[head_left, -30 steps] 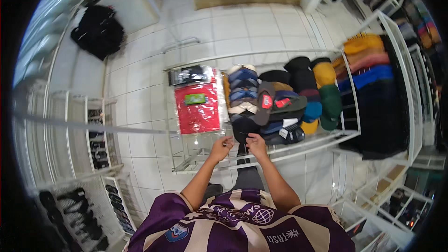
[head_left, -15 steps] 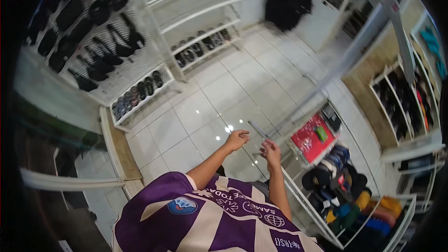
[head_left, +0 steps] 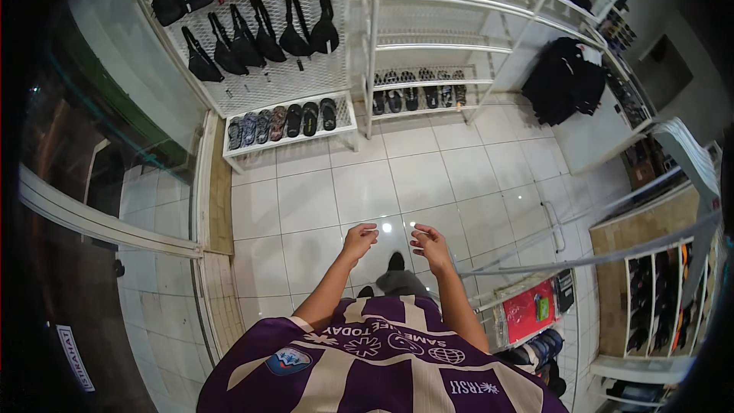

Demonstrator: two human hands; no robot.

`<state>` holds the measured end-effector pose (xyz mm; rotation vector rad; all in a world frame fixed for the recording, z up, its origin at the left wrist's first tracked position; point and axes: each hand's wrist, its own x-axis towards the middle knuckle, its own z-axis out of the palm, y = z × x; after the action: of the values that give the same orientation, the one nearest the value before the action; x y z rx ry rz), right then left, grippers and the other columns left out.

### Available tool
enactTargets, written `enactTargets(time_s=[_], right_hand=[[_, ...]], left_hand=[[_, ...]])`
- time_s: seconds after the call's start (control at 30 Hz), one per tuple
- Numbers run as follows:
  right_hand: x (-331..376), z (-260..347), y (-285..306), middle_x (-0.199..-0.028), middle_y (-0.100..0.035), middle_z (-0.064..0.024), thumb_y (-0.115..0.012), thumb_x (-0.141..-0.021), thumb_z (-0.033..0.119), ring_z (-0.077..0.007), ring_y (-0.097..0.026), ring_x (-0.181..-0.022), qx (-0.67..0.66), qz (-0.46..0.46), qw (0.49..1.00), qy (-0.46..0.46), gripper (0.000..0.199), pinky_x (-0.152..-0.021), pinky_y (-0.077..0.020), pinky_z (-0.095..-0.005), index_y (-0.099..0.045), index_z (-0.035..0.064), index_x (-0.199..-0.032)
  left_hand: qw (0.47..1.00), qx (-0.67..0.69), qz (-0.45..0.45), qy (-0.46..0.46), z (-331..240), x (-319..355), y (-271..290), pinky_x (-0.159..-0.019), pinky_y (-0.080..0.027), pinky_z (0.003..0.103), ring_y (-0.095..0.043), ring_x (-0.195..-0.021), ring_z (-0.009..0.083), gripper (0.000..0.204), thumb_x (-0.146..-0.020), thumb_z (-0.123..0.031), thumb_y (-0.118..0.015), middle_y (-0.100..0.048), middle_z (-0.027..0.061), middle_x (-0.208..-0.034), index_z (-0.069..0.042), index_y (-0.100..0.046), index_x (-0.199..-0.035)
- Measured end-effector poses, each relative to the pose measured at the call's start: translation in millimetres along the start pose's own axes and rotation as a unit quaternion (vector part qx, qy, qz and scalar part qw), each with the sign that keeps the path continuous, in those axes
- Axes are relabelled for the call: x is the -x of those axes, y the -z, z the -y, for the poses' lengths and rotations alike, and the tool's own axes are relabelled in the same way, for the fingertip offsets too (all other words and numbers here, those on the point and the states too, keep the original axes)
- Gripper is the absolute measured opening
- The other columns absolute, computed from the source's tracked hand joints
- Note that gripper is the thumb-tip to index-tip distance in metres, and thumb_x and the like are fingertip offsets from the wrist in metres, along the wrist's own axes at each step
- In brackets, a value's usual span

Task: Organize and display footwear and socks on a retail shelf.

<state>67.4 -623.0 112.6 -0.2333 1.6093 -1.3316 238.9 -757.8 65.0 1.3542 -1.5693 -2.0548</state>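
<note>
My left hand point(head_left: 359, 242) is held out over the tiled floor, its fingers loosely bent and partly apart, with nothing visible in it. Across a small gap is my right hand point(head_left: 430, 247), fingers curved and spread toward the left one, also without any visible object. Both forearms reach forward from a purple and cream striped shirt point(head_left: 359, 359). Beneath and between the hands, a dark shoe point(head_left: 395, 261) and a grey trouser leg point(head_left: 401, 283) show. Neither hand touches the shelves or racks.
Ahead left, a white shoe bench point(head_left: 290, 143) holds several sandals below a mesh panel point(head_left: 267, 92) of hanging black bags. White shelving point(head_left: 436, 50) stands farther back, beside black clothes point(head_left: 564, 80). At right are a metal rail point(head_left: 566, 266), a red package point(head_left: 529, 311) and caps point(head_left: 539, 348).
My view has turned to the right-hand side's opposite, bringing the mesh panel and bench more central. The grey bar seen by my right fingertips no longer shows there. Both hands stay raised.
</note>
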Motion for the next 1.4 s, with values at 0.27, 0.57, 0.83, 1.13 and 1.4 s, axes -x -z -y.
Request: enactTargets(time_s=[0.27,0.57,0.83,1.13,1.4], right_hand=[[-122.5,35.9,0.9,-0.098,-0.062,-0.0053,-0.06,-0.087,0.016,-0.0147,-0.061,-0.081,-0.018,0.031,0.999,-0.03,0.03,-0.065,-0.0482,-0.0281,-0.056,0.0066,-0.115],[-304.0,91.3,35.0,-0.094,-0.063,-0.0044,-0.06,-0.086,0.017,-0.0123,-0.059,-0.074,-0.015,0.009,0.993,-0.12,0.03,-0.063,-0.0477,-0.0266,-0.056,0.0054,-0.113],[-521.7,81.0,33.8,-0.096,-0.064,-0.0069,-0.059,-0.086,0.019,-0.0159,-0.062,-0.076,0.039,0.022,0.992,-0.119,0.029,-0.063,-0.0481,-0.0275,-0.058,0.0069,-0.113],[-739.2,15.2,-29.2,-0.088,-0.063,-0.0039,-0.059,-0.089,0.021,-0.0124,-0.061,-0.07,0.047,0.013,0.998,-0.029,0.025,-0.056,-0.0472,-0.0251,-0.062,0.0038,-0.106],[-865.1,-20.5,-79.9,-0.11,-0.06,-0.0078,-0.053,-0.09,0.013,-0.0141,-0.061,-0.085,0.086,0.05,0.993,0.063,0.03,-0.063,-0.0529,-0.0285,-0.056,0.006,-0.119]], left_hand=[[0.999,0.009,-0.032,0.03,-38.4,-100.0,1.3,-0.075,-0.047,0.029,-0.061,-0.088,0.0162,0.033,-0.087,-0.02,-0.06,-0.063,0.0082,-0.097,-0.006,-0.058,-0.117],[0.994,0.021,-0.057,0.088,-61.0,-259.6,-40.8,-0.069,-0.05,0.027,-0.063,-0.076,0.0149,0.03,-0.084,-0.017,-0.065,-0.065,0.008,-0.085,-0.003,-0.061,-0.11],[0.996,-0.029,-0.064,0.058,-60.0,-461.4,-54.1,-0.066,-0.048,0.026,-0.063,-0.079,0.0145,0.03,-0.086,-0.014,-0.062,-0.064,0.0076,-0.09,-0.006,-0.06,-0.115],[0.978,-0.175,-0.075,-0.091,-2.3,-706.0,5.0,-0.073,-0.05,0.029,-0.063,-0.079,0.0158,0.028,-0.085,-0.011,-0.06,-0.065,0.0086,-0.094,-0.003,-0.06,-0.113],[0.953,-0.221,-0.185,-0.094,28.4,-829.4,37.1,-0.088,-0.045,0.03,-0.058,-0.105,0.0267,0.046,-0.086,-0.008,-0.05,-0.059,0.019,-0.114,-0.002,-0.043,-0.131]])
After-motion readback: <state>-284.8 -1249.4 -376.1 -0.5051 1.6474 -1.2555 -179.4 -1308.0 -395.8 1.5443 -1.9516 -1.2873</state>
